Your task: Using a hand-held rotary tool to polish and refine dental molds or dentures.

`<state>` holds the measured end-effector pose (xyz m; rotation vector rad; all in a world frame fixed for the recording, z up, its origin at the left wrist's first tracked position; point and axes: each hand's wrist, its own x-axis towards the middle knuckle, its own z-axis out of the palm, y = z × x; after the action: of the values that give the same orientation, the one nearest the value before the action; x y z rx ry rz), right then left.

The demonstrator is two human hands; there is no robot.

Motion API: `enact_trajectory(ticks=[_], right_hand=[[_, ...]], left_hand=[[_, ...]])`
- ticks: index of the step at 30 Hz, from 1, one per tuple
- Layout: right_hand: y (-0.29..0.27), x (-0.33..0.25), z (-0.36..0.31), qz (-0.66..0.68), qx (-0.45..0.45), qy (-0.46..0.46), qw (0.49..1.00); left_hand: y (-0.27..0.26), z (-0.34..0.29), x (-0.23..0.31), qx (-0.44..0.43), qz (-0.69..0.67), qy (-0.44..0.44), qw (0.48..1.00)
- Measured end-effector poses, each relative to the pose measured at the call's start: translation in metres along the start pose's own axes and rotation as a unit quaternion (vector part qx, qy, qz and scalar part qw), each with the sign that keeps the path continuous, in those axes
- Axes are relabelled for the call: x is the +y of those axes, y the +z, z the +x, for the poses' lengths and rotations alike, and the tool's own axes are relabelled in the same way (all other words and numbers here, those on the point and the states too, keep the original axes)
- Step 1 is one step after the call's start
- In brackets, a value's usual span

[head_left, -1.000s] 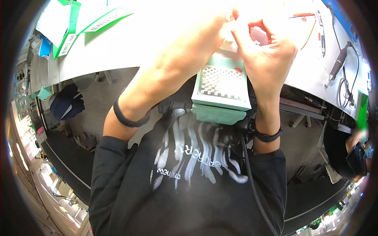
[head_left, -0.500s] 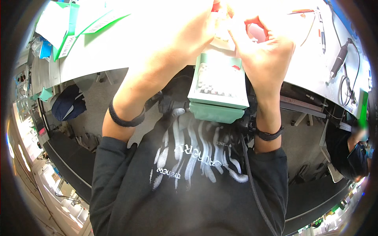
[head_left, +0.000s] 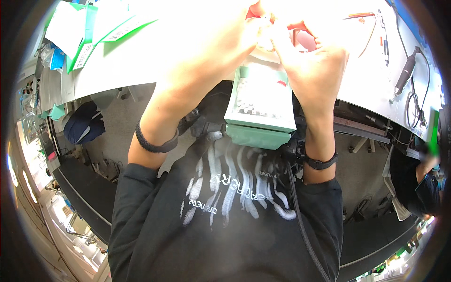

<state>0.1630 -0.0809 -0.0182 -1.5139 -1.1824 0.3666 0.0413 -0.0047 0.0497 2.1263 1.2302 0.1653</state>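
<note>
Close together over the white bench, both my hands are partly washed out by glare. My left hand (head_left: 235,35) has its fingers closed at the top of the picture. My right hand (head_left: 312,58) is curled in a pinch facing it, with the palm showing between thumb and fingers. A small pale thing lies between the fingertips, too bright to make out. Just below the hands, a pale green box (head_left: 231,101) sits at the bench's front edge, close to my body. Several small white pieces (head_left: 251,110) lie in it, with a small red spot near its far right corner.
Green-edged folders (head_left: 87,30) lie on the bench at the left. To the right are pens (head_left: 385,44), a red thin tool (head_left: 359,15) and a dark corded hand tool (head_left: 406,73) with its looped cable. Another person (head_left: 416,183) sits at the far right.
My left forearm has shifted slightly right, and my right hand has moved a little left, so the hands are slightly closer. The grips look the same.
</note>
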Motion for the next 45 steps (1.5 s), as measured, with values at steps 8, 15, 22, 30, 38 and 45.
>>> enact_trajectory(ticks=[8, 15, 22, 30, 38, 45], right_hand=[[-0.003, -0.014, 0.0, -0.038, -0.005, -0.026, 0.999], [-0.002, -0.012, 0.0, -0.012, -0.001, -0.01, 1.0], [-0.003, -0.015, 0.002, 0.001, -0.009, 0.016, 1.0], [-0.007, 0.002, 0.0, -0.018, -0.006, -0.037, 0.999], [-0.004, -0.004, -0.001, -0.003, -0.008, -0.049, 0.999], [-0.018, -0.01, -0.001, -0.092, -0.082, -0.016, 0.992]], left_hand=[[0.001, 0.022, -0.055, 0.108, 0.39, 0.44, 0.802], [0.008, 0.004, -0.009, 0.004, 0.035, 0.083, 0.996], [0.003, 0.004, -0.012, 0.004, 0.31, 0.229, 0.923], [0.016, 0.017, -0.032, 0.042, 0.036, 0.181, 0.982], [0.021, 0.018, -0.05, 0.003, -0.044, 0.164, 0.985], [0.021, 0.016, -0.06, -0.014, -0.056, 0.11, 0.992]])
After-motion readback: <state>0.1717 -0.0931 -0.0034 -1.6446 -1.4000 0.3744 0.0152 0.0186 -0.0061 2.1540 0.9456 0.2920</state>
